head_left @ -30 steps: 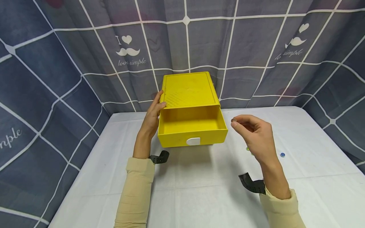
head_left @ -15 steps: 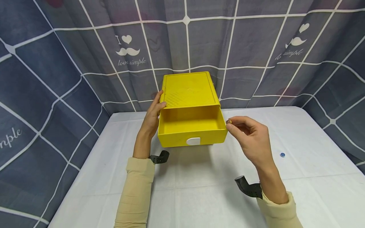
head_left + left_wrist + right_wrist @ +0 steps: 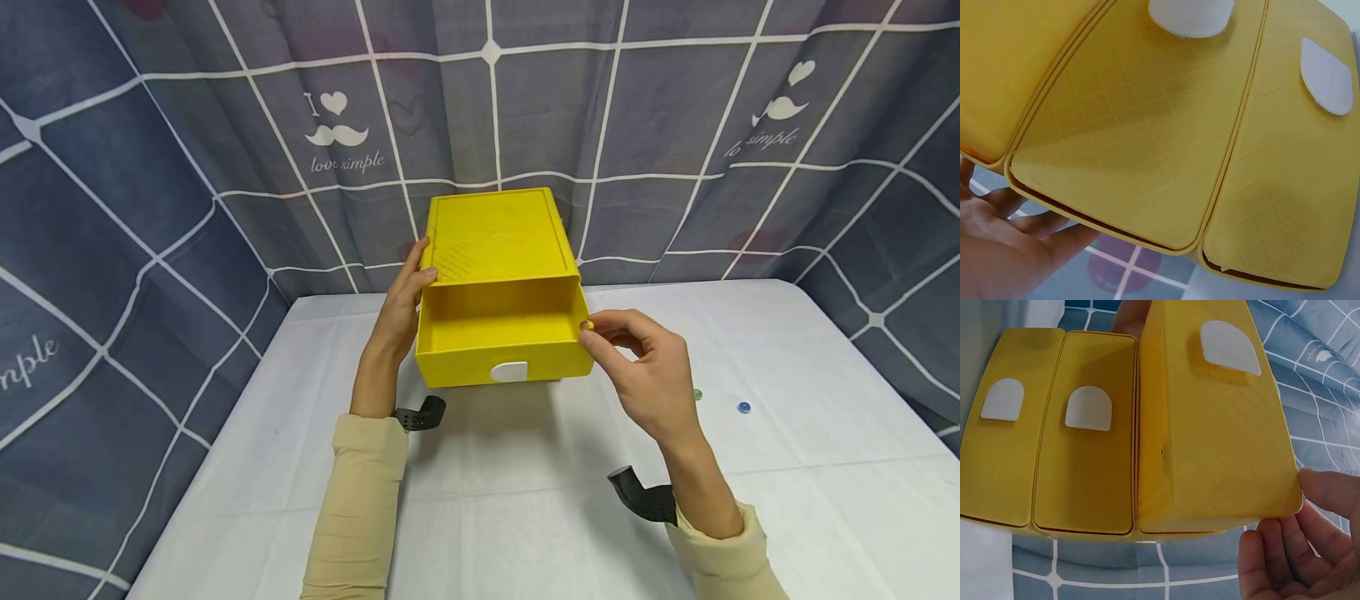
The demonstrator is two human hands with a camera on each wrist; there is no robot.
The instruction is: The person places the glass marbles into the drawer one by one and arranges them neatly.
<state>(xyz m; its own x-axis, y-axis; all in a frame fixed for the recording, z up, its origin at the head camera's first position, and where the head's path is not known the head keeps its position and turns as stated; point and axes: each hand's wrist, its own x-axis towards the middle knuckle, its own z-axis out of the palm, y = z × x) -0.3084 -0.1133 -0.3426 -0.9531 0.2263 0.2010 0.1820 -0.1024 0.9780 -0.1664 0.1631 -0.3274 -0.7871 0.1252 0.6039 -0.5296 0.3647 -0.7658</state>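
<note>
A yellow cabinet of three drawers point(image 3: 498, 237) stands at the back of the table. Its top drawer point(image 3: 457, 367), with a white tab handle point(image 3: 509, 372), is pulled out; no contents show inside. Both lower drawers point(image 3: 1129, 131) are closed. My left hand point(image 3: 397, 312) rests against the cabinet's left side, fingers extended and thumb at the upper front edge. At the drawer's right rim, my right hand point(image 3: 645, 367) pinches a small brownish-yellow glass bead point(image 3: 587, 325) between thumb and forefinger. That bead is hidden in the right wrist view, where the fingertips lie at the drawer's corner.
A blue glass bead point(image 3: 744, 407) and a green one point(image 3: 697, 394), partly hidden by the right hand, lie on the white tablecloth point(image 3: 495, 500). A grey checked curtain point(image 3: 660, 108) hangs close behind the cabinet and along both sides.
My right hand has moved left with the brownish-yellow bead, from beside the drawer to its right rim. The green bead shows again behind the hand. The left hand and cabinet stay put.
</note>
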